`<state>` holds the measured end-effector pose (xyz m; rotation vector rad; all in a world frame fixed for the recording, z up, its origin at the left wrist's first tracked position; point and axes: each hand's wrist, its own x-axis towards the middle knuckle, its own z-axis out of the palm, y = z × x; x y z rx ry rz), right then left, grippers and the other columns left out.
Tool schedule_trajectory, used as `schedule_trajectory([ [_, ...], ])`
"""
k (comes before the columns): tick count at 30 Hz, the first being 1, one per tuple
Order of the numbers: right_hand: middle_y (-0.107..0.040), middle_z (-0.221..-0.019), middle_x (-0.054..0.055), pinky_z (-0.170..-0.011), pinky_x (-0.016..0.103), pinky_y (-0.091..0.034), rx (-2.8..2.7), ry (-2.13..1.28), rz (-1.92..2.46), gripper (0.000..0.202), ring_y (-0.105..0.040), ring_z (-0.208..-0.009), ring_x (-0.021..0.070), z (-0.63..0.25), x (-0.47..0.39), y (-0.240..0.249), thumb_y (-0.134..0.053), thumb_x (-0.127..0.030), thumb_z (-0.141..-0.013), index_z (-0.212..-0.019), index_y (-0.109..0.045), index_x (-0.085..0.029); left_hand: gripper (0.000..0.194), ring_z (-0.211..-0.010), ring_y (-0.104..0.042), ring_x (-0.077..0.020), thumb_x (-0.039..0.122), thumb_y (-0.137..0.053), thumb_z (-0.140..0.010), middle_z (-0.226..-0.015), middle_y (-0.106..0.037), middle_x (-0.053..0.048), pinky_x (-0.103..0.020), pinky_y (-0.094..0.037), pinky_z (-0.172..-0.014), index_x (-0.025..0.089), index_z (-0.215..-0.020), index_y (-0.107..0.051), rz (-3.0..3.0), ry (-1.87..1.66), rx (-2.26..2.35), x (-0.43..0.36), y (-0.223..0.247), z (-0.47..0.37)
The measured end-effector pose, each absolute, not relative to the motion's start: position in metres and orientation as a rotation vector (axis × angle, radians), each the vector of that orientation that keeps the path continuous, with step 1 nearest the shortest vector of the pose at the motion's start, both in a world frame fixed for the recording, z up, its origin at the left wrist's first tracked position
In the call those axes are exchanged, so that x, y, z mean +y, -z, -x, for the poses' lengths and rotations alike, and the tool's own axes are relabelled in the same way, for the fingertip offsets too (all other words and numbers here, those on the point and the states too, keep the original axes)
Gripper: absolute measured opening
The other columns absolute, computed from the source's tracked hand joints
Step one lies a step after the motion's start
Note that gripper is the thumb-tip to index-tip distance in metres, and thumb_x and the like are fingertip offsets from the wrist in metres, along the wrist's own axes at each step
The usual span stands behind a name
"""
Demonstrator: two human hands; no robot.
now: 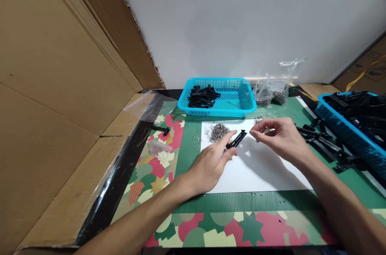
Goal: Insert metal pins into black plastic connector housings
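Forearms, left hand gripping black part, right hand pinched, contents unclear, open paper to near edge

From paper (smooth, matt): pins, 10 o'clock, shiny metal | tray, 11 o'clock, glossy plastic | bags, 12 o'clock, crinkled clear plastic | cardboard, 9 o'clock, matt, rough-edged | part, smooth plastic, slight sheen

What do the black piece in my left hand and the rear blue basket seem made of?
Black piece in your left hand: probably plastic, slightly glossy, given its highlights and slotted shape, though metal remains possible. Rear blue basket: likely plastic, semi-gloss, from its even color and perforated walls.
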<state>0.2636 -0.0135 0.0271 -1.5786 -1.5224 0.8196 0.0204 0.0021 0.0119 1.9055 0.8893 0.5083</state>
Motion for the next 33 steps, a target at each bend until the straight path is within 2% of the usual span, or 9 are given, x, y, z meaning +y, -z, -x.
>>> schedule_trajectory([
  [2,-0.074,-0.071,0.006,-0.056,0.029,-0.044,-1.563,-0.859,1.611,0.021,-0.062,-0.061,0.0175,-0.263,-0.012,-0.025,-0.072,-0.035,-0.082,-0.077,-0.079,-0.016,0.046,-0.103,-0.068,-0.0240,0.036,-0.042,-0.112,-0.113,-0.075,-0.008,-0.038,-0.050,-0.091,0.024,-0.155,-0.050,-1.956,-0.474,0.880,0.001,-0.013,-0.021],
  [5,-0.073,-0.068,0.005,-0.055,0.029,-0.042,-1.604,-0.877,1.642,0.019,-0.060,-0.060,0.0168,-0.258,-0.012,-0.023,-0.069,-0.032,-0.079,-0.071,-0.078,-0.016,0.043,-0.099,-0.068,-0.0232,0.031,-0.043,-0.111,-0.111,-0.076,-0.007,-0.037,-0.051,-0.089,0.024,-0.150,-0.058,-1.991,-0.458,0.893,0.001,-0.015,-0.023],
  [11,-0.068,-0.059,0.004,-0.051,0.028,-0.037,-1.633,-0.875,1.694,0.020,-0.055,-0.055,0.0155,-0.254,-0.013,-0.021,-0.068,-0.032,-0.076,-0.066,-0.076,-0.016,0.042,-0.099,-0.072,-0.0242,0.036,-0.050,-0.109,-0.125,-0.077,-0.009,-0.035,-0.054,-0.086,0.023,-0.147,-0.063,-2.012,-0.434,0.925,-0.001,-0.015,-0.026],
  [15,-0.070,-0.059,0.005,-0.050,0.028,-0.037,-1.658,-0.849,1.696,0.022,-0.058,-0.055,0.0166,-0.252,-0.012,-0.019,-0.067,-0.033,-0.076,-0.065,-0.076,-0.016,0.039,-0.097,-0.073,-0.0240,0.036,-0.049,-0.110,-0.120,-0.079,-0.007,-0.035,-0.053,-0.084,0.025,-0.144,-0.065,-2.075,-0.468,0.920,-0.003,-0.013,-0.027],
  [19,-0.073,-0.062,0.007,-0.050,0.028,-0.039,-1.664,-0.867,1.682,0.023,-0.060,-0.056,0.0181,-0.251,-0.011,-0.016,-0.066,-0.035,-0.077,-0.066,-0.075,-0.016,0.037,-0.097,-0.074,-0.0228,0.036,-0.049,-0.110,-0.125,-0.078,-0.006,-0.033,-0.053,-0.084,0.027,-0.141,-0.066,-2.076,-0.485,0.901,-0.003,-0.012,-0.027],
  [24,-0.072,-0.063,0.006,-0.053,0.029,-0.041,-1.676,-0.820,1.688,0.023,-0.061,-0.059,0.0189,-0.250,-0.012,-0.012,-0.066,-0.035,-0.078,-0.067,-0.074,-0.017,0.034,-0.095,-0.073,-0.0226,0.034,-0.049,-0.110,-0.108,-0.079,-0.004,-0.031,-0.051,-0.080,0.027,-0.137,-0.069,-2.089,-0.470,0.899,-0.003,-0.012,-0.027],
  [33,-0.071,-0.064,0.005,-0.055,0.030,-0.039,-1.745,-0.700,1.699,0.021,-0.059,-0.059,0.0177,-0.247,-0.016,-0.010,-0.063,-0.032,-0.082,-0.068,-0.071,-0.018,0.031,-0.085,-0.070,-0.0209,0.033,-0.049,-0.110,-0.092,-0.077,-0.002,-0.030,-0.045,-0.073,0.025,-0.128,-0.072,-2.103,-0.457,0.909,-0.003,-0.013,-0.028],
])
